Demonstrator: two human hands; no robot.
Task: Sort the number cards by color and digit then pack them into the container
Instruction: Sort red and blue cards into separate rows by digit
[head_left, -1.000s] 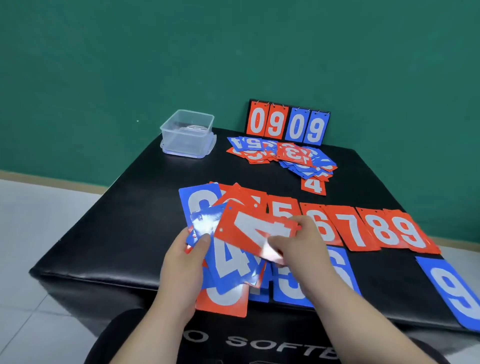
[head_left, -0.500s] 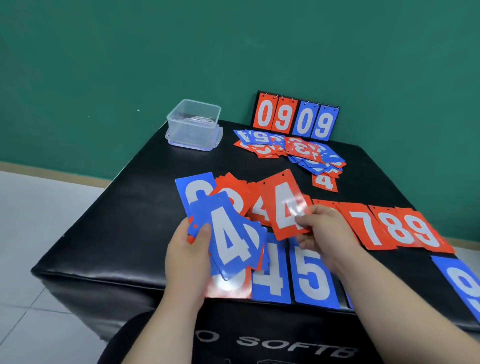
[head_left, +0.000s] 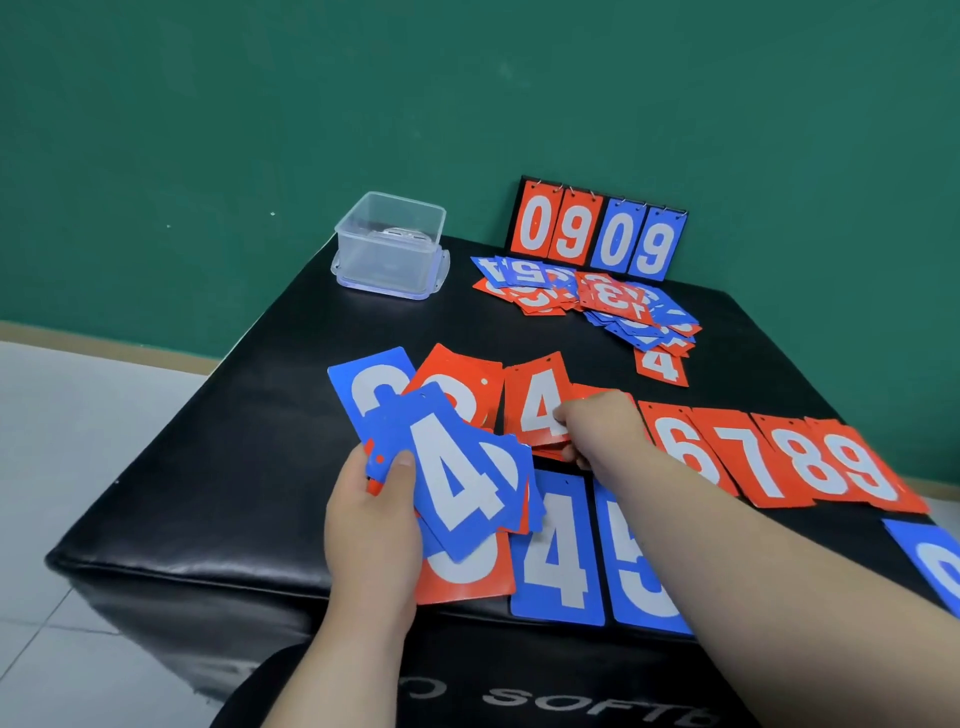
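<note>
My left hand (head_left: 371, 514) grips a fanned stack of cards (head_left: 457, 483) with a blue 4 on top, above the table's near edge. My right hand (head_left: 597, 431) rests its fingertips on a red 4 card (head_left: 537, 402) that lies flat in a red row running on through red 6, 7, 8, 9 (head_left: 779, 457). A blue 3 (head_left: 363, 384) and a red 3 (head_left: 467, 374) lie left of it. Blue 4 (head_left: 556, 561) and blue 5 (head_left: 639, 571) lie in the near row. The clear plastic container (head_left: 392, 244) stands at the back left.
A loose pile of mixed red and blue cards (head_left: 587, 301) lies at the back centre, a lone red 4 (head_left: 661, 366) beside it. A scoreboard stand (head_left: 597, 231) reading 0909 leans on the green wall. A blue card (head_left: 930, 561) lies at the right edge of the black padded table (head_left: 208, 441).
My right hand pulled the red 4 off the held stack, carried it away from me and laid it down in the red row. The left hand's stack now shows the blue 4.
</note>
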